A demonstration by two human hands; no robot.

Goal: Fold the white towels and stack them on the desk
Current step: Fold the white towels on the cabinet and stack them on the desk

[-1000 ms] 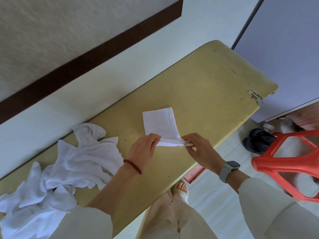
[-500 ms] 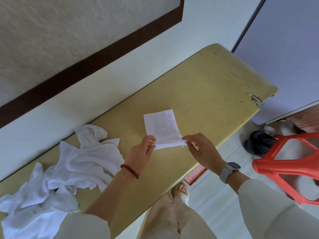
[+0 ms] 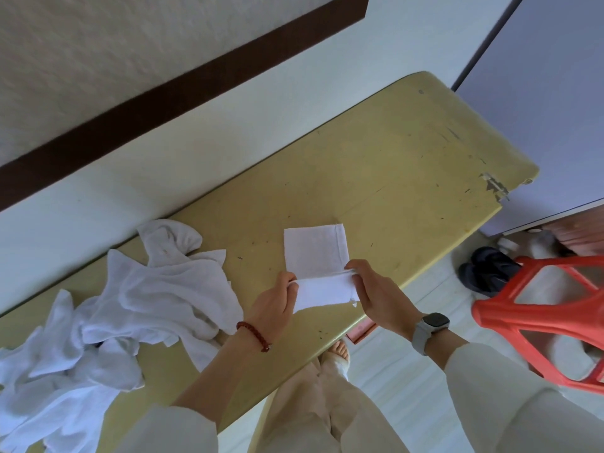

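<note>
Both the left hand (image 3: 274,300) and right hand (image 3: 376,294) pinch one half-folded white towel (image 3: 315,253), apparently the first, while a crumpled towel pile (image 3: 130,308) waits unfolded on the desk (image 3: 392,165).

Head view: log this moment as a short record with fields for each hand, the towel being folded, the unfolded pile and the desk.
left hand: pinches the towel's left end
right hand: pinches the towel's right end
towel: small, white, far part flat on the desk, near edge lifted and turned over
unfolded pile: crumpled white towels at the desk's left
desk: yellow, scuffed, chipped at the right corner
stack: none visible yet
</note>
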